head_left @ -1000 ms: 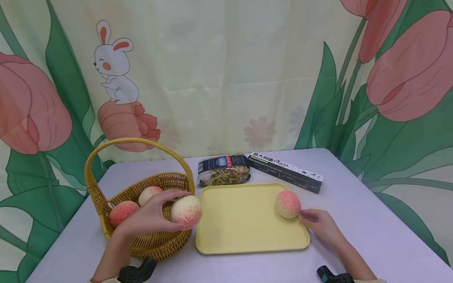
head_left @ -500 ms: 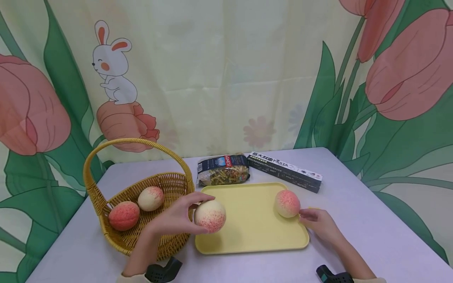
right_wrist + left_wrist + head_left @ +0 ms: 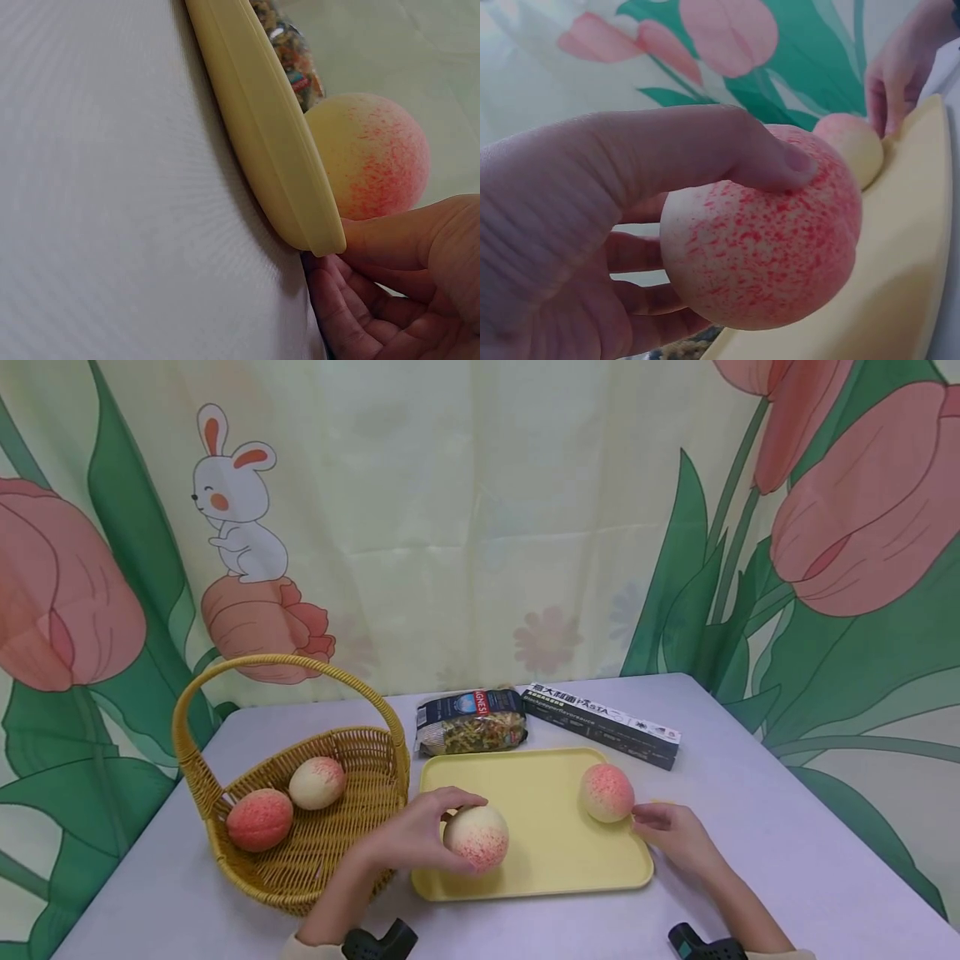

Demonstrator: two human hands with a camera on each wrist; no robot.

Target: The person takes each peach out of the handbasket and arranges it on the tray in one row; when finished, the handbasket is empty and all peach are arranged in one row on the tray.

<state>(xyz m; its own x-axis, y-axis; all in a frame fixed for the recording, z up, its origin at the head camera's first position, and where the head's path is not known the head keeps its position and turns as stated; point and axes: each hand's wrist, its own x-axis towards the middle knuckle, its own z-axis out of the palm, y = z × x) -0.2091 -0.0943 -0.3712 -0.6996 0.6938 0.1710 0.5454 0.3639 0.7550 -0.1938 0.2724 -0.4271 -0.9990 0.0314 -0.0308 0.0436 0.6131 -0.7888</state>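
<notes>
My left hand (image 3: pixel 416 833) grips a white and pink peach (image 3: pixel 478 840) between thumb and fingers, above the left part of a yellow tray (image 3: pixel 547 864). In the left wrist view the thumb lies across the peach's speckled side (image 3: pixel 769 247). Another peach (image 3: pixel 607 792) rests at the tray's right end. My right hand (image 3: pixel 678 838) pinches the tray's right edge; the right wrist view has the thumb at the tray rim (image 3: pixel 289 165) and fingers curled below. To the left, a wicker basket (image 3: pixel 348 835) contains a red peach (image 3: pixel 259 820) and a pale peach (image 3: pixel 317 782).
Behind the tray lies a clear-fronted bag of pasta (image 3: pixel 472 723), with a long black and white pasta box (image 3: pixel 600 725) slanting beside it. The basket's tall handle (image 3: pixel 281 660) arches above its rim. A printed curtain (image 3: pixel 480 527) hangs behind the table.
My left hand has carried the peach rightward, out from over the basket to above the tray. The right hand stays at the tray's edge.
</notes>
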